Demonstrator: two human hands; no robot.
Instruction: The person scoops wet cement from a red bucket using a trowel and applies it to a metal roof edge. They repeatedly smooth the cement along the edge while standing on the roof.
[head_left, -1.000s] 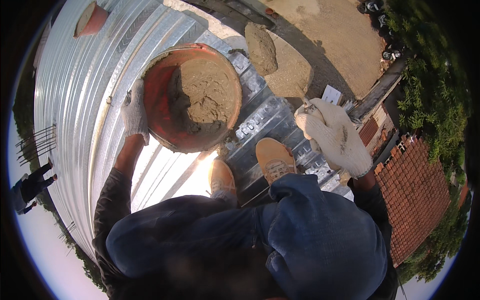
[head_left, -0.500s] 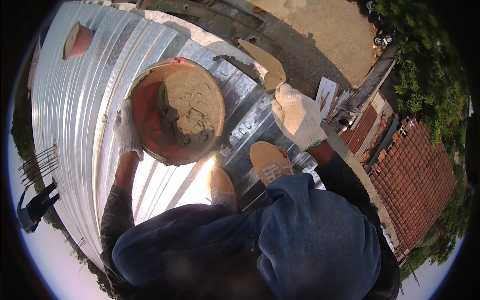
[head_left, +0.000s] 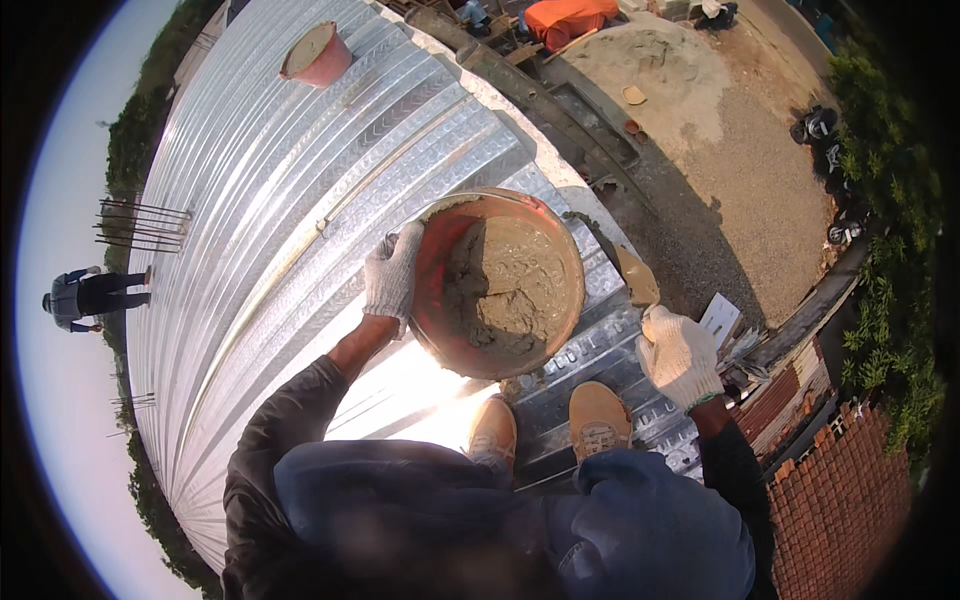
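A red bucket [head_left: 432, 285] part-filled with wet grey mortar [head_left: 520, 275] sits in front of my feet on ribbed metal decking. My left hand [head_left: 391, 278], in a white knit glove, is closed on the bucket's left rim. To the right of the bucket, my gloved right hand [head_left: 680, 352] is wrapped round the handle of a trowel [head_left: 636, 276]. The trowel's blade points away from me, beside the decking's edge. Most of its handle is hidden in my fist. A strip of mortar [head_left: 597, 238] lies along that edge, just past the bucket.
Shiny metal decking [head_left: 290, 190] stretches left, with a second mortar bucket [head_left: 318, 55] at the far left. Rebar [head_left: 145, 226] sticks up near another person [head_left: 90, 298]. Beyond the right edge lies lower ground [head_left: 745, 150], with a tiled roof [head_left: 845, 510] near right.
The view has swung, so the bucket and both hands appear farther right. The trowel blade shows shorter and closer to the decking edge. Both hands keep their holds.
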